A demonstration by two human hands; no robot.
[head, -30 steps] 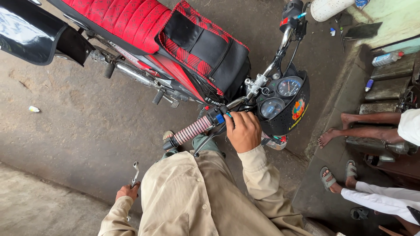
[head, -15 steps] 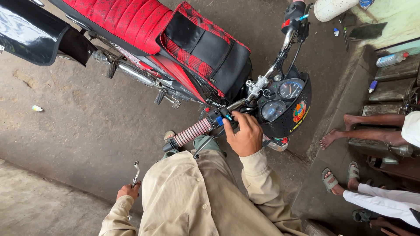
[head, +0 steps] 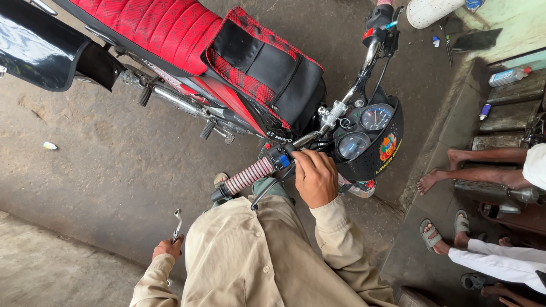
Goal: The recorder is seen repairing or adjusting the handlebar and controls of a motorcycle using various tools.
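A motorcycle (head: 227, 85) fills the upper half of the view, standing on a grey concrete floor (head: 102, 165), its front end toward the right. Its red quilted seat (head: 148, 28) runs in from the top left, and a red-and-black tank cover (head: 267, 74) sits ahead of it. A black fender (head: 40, 51) shows at the far left.

At the right, past a raised kerb, other people's bare and sandalled feet (head: 438, 176) rest near the bike's nose; a white sleeve shows at the lower right edge.

The person's beige shirt fills the bottom centre. The handlebar (head: 352, 85) slants from the lower middle up to the top right, with two round gauges (head: 364, 131) in a black cowl just beside it.

The right hand (head: 315, 179) lies on the near end of the handlebar, fingers curled over the switch housing (head: 281, 156), just beside the ribbed pink-and-white handgrip (head: 247, 176); its grip is closed on the bar. A lever (head: 270, 190) hangs below the handgrip.

The left hand (head: 168, 247) hangs low at the left, well apart from the bike, its grip closed around a small wrench (head: 177, 224) that points upward.

A bit of white litter (head: 50, 146) lies on the floor at the left.
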